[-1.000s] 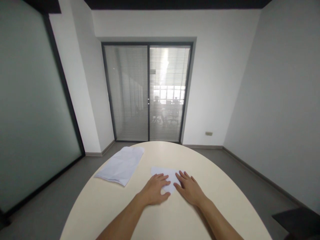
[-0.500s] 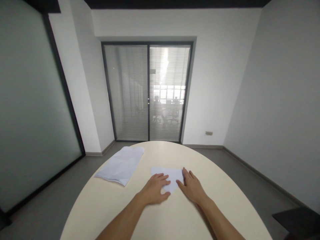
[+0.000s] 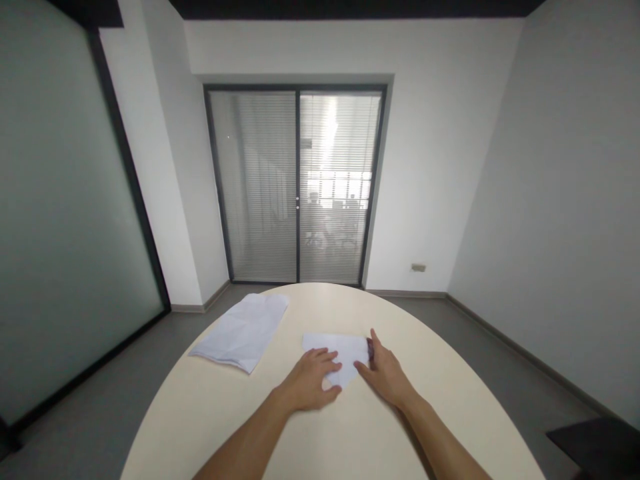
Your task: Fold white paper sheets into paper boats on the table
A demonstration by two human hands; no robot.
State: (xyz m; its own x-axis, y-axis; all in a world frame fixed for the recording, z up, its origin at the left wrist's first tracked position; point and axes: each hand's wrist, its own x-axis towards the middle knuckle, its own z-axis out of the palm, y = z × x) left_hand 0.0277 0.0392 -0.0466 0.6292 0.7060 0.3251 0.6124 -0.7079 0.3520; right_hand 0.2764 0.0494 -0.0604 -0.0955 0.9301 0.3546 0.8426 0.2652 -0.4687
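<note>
A small white piece of paper [image 3: 350,348] lies on the round cream table, partly covered by both hands. My left hand [image 3: 313,380] rests on its left and lower part, palm down with the fingers spread. At the paper's right edge is my right hand [image 3: 386,375]. Its thumb lies over the paper, the index finger points away from me, and the other fingers curl in at the edge. How far they reach beneath the paper is hidden.
A larger creased white sheet [image 3: 245,330] lies at the table's left edge. The round table [image 3: 340,447] stands before a glazed door with blinds [image 3: 255,193]. A dark flat object [image 3: 595,443] sits low at the right.
The fingers of my right hand have curled in at the paper's right edge, while its index finger sticks out farther. My left hand and the larger sheet stay in place.
</note>
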